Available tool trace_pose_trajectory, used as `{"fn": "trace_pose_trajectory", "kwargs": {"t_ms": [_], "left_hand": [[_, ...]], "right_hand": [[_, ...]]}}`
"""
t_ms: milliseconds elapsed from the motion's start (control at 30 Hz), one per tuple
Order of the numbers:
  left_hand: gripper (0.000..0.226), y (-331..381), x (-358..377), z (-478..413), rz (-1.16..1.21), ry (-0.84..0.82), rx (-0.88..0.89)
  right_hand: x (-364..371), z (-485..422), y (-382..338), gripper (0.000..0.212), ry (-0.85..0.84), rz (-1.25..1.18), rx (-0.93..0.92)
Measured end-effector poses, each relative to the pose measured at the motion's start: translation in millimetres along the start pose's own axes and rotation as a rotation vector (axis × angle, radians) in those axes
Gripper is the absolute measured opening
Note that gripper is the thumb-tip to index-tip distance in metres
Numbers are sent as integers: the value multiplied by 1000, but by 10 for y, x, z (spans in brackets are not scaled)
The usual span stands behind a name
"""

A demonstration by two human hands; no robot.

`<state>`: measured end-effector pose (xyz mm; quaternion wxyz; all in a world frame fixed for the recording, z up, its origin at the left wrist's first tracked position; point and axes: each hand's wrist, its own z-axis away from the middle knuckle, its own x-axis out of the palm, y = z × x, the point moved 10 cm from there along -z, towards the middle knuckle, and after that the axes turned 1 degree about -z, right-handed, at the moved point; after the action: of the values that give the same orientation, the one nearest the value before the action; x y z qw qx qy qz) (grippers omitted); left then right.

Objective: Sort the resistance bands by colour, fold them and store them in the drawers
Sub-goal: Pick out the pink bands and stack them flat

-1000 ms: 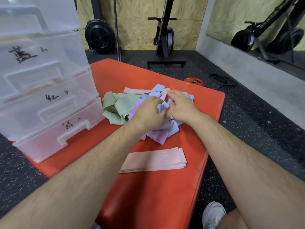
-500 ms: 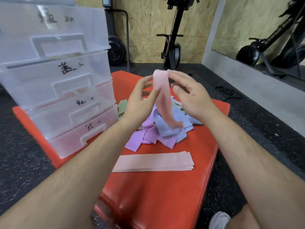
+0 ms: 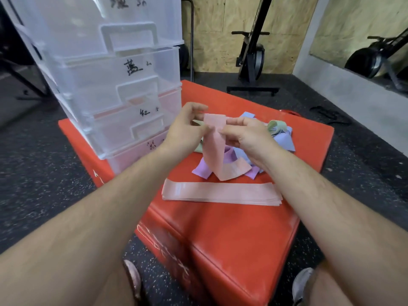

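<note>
Pink band (image 3: 213,146): held up just right of the drawer unit (image 3: 123,89), its top end pinched between both hands. The rest hung as a limp strip, and the lower end curled onto the near edge of the mixed pile (image 3: 284,138).

Left hand (image 3: 185,131): grip closed on the band's upper left edge, thumb against fingertips. Right hand (image 3: 247,135): grip closed the same way on the upper right edge. Neither held anything else.

Handling (judgement): thin, light, soft and stretchy, with no stiffness of its own, so it drapes and twists freely. The matte surface looked unlikely to slip. Best taken at both ends, flat across the width; held by one corner it would probably twist.

Appearance: pale salmon pink, wide, flat, matte, bent once near the lower end. No print was legible on it.

Pink stack (image 3: 220,193): lay flat on the red worktop (image 3: 242,228), right of the drawer unit and nearer the person, edges roughly aligned.

Mixed pile: purple, blue and green bands, right of the drawer unit, beyond the stack.

Drawer unit: translucent, hand-labelled, drawers apparently pushed in; contents could not be told.
</note>
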<state>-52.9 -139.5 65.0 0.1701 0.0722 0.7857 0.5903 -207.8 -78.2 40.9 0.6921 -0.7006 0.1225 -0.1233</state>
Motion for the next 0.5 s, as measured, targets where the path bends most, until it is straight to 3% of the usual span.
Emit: {"fn": "trace_pose_trajectory", "kwargs": {"t_ms": [100, 200, 333, 367, 467, 500], "left_hand": [[28, -65, -54, 46, -95, -23, 33], [26, -142, -234, 89, -199, 107, -11], [56, -260, -215, 169, 115, 63, -193], [53, -252, -197, 179, 110, 35, -183], [7, -242, -290, 207, 26, 34, -134], [9, -261, -340, 212, -19, 34, -124]], "right_hand": [[102, 39, -13, 28, 31, 45, -33], [186, 96, -172, 16, 71, 209, -193], [465, 221, -309, 11, -20, 358, -375], [540, 223, -280, 15, -73, 400, -367], [636, 189, -158, 24, -179, 372, -242], [623, 177, -144, 26, -169, 337, -220]]}}
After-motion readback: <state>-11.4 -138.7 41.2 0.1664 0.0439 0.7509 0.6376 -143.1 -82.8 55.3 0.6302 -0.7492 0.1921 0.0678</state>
